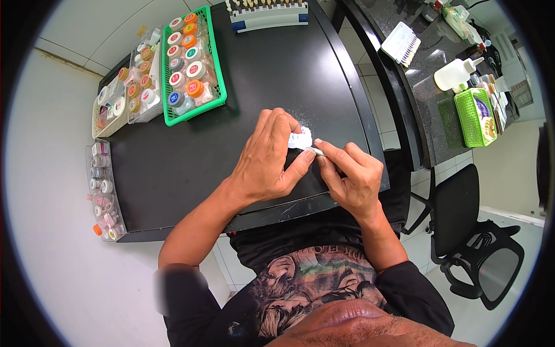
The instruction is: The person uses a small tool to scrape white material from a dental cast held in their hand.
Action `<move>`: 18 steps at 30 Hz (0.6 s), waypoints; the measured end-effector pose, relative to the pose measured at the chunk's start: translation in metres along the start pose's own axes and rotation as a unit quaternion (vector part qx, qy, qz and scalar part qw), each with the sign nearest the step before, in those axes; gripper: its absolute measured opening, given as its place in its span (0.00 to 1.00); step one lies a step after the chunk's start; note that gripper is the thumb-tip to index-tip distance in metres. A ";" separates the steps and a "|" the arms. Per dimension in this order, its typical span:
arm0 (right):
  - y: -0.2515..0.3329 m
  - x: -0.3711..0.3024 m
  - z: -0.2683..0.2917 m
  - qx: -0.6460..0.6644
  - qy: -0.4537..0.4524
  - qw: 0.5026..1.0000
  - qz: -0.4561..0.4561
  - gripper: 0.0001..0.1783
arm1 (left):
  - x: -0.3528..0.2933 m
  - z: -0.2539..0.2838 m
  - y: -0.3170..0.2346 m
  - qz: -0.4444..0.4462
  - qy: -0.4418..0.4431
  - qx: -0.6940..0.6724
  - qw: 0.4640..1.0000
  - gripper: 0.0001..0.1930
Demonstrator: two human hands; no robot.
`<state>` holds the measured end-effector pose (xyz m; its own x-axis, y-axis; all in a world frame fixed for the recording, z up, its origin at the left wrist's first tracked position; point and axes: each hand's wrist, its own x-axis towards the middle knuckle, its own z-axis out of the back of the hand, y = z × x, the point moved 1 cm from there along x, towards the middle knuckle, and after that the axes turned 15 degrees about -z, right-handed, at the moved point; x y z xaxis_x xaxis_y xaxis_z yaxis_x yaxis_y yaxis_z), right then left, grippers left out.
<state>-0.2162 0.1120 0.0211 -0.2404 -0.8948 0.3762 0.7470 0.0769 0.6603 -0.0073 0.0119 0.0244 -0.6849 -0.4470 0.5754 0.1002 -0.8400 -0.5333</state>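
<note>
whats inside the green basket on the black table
Jars with mostly white or orange lids crowd the green basket. Its floor is largely covered; jar contents are hard to tell.

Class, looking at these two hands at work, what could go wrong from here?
The white piece, held in the left hand over the black table, might slip and chip. The right hand, working right beside it, could knock it. The white dust on the table could get smeared by either hand.

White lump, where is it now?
The white lump is near the middle of the head view, in the left hand, with the right hand close by on its right.
</note>
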 end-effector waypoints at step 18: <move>0.001 0.001 -0.001 0.000 -0.008 1.000 -0.006 0.19 | 0.001 -0.001 -0.001 0.010 0.002 0.014 1.000 0.21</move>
<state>-0.2158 0.1107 0.0216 -0.2587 -0.8889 0.3781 0.7435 0.0667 0.6655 -0.0086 0.0123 0.0246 -0.6856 -0.4633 0.5615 0.1342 -0.8385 -0.5281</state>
